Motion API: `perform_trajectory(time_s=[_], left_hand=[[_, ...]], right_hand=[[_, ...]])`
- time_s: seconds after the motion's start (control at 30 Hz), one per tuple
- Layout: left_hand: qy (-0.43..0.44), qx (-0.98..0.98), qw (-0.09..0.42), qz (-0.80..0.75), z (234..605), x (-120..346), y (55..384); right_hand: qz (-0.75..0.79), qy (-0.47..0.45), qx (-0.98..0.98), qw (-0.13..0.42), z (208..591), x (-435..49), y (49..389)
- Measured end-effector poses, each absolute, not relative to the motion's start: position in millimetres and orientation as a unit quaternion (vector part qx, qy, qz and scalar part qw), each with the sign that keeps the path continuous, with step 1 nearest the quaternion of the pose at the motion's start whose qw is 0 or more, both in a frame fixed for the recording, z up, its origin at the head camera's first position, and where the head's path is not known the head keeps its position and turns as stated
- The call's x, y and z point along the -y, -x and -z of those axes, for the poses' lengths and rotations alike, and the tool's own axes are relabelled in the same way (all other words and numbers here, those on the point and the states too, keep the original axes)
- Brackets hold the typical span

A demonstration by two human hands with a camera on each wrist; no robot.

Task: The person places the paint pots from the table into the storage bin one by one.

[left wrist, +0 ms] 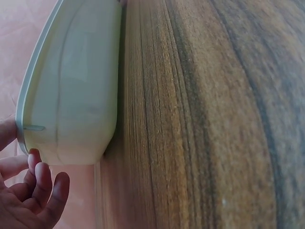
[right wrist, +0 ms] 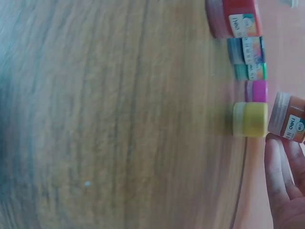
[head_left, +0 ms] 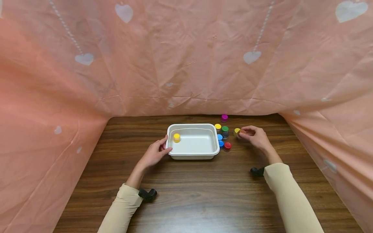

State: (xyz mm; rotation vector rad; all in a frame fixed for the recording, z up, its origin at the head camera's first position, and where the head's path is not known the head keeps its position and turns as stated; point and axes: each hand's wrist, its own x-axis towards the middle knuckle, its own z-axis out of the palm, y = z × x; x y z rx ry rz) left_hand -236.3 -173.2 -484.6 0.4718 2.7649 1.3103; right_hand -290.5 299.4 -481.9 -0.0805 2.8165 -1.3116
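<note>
A white plastic tub (head_left: 193,152) stands on the wooden table with one yellow-lidded paint jar (head_left: 176,138) inside, toward its left end. My left hand (head_left: 155,151) grips the tub's left end by the rim, and the left wrist view shows fingers around that rim (left wrist: 20,114). In my right hand (head_left: 257,137) a small orange-brown paint jar (right wrist: 291,120) is held by the fingertips. It is close over a yellow paint jar (right wrist: 251,119) that stands on the table to the right of the tub.
Beside the tub's right end several jars stand close together: yellow (head_left: 218,127), green (head_left: 225,130), blue (head_left: 220,144) and red (head_left: 227,146). A magenta jar (head_left: 224,117) stands farther back. Pink cloth (head_left: 186,81) with hearts hangs behind and along both sides of the table.
</note>
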Motion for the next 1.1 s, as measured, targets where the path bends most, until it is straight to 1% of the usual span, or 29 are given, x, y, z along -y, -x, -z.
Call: perform_trajectory(time_s=[0.13, 0.37, 0.5, 0.8, 1.1], left_hand=[[-0.150, -0.892, 0.026, -0.425, 485.8, 174.2, 236.5], [-0.141, -0.891, 0.027, -0.430, 487.1, 174.4, 235.3], [-0.138, -0.890, 0.028, -0.434, 488.2, 172.5, 235.3], [-0.149, -0.889, 0.028, -0.433, 490.4, 171.8, 237.0], [-0.146, -0.888, 0.035, -0.435, 490.0, 171.2, 236.9]], right_hand=[[0.435, 0.033, -0.900, 0.005, 476.8, -295.4, 291.8], [0.449, 0.030, -0.893, 0.012, 469.2, -285.2, 291.9], [0.457, 0.036, -0.889, 0.006, 464.8, -279.7, 291.7], [0.478, 0.047, -0.877, -0.001, 464.9, -270.0, 287.6], [0.502, 0.049, -0.863, 0.013, 459.9, -258.1, 286.8]])
